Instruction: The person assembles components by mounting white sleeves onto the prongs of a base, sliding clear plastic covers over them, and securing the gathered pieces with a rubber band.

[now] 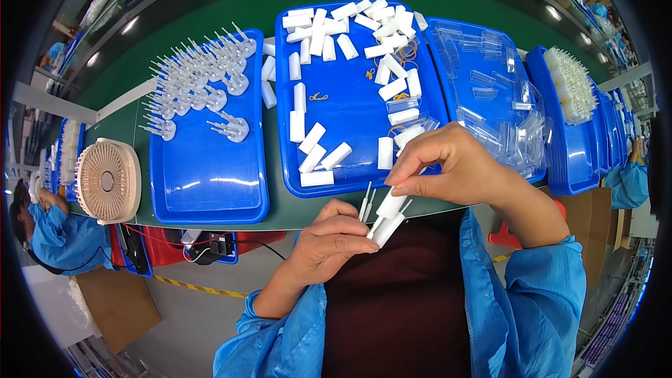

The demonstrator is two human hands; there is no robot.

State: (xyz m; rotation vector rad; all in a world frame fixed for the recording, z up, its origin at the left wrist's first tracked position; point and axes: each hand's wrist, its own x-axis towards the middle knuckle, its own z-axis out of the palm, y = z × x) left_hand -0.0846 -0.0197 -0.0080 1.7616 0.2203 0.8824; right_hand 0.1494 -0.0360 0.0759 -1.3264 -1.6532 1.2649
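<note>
Green bench point(231, 14): a row of blue trays across it, the person in a blue jacket point(539, 287) facing its near edge
Left hand point(334, 238): thumb and fingers closed around a pronged piece point(363, 208), its thin pins pointing up, in front of the person, just off the bench edge
Right hand point(437, 166): thumb and fingertips pinching the top end of a white block point(390, 204), right above the left fingers
Second block point(389, 229): beside the first, slanting up from the left fingertips; whether either block sits over a pin is hard to make out behind the fingers
Left tray point(210, 175): pronged stands point(231, 128) crowded at its far end, pins upward
Middle tray point(343, 112): loose white tubes point(337, 156) around its sides, with tan rubber bands point(318, 96) among them
Third tray point(467, 103): clear plastic pieces point(483, 92) scattered about
Far-right tray point(570, 176): a packed bundle of white pieces point(570, 87)
Fan point(106, 180): pale pink, left of the left tray
</note>
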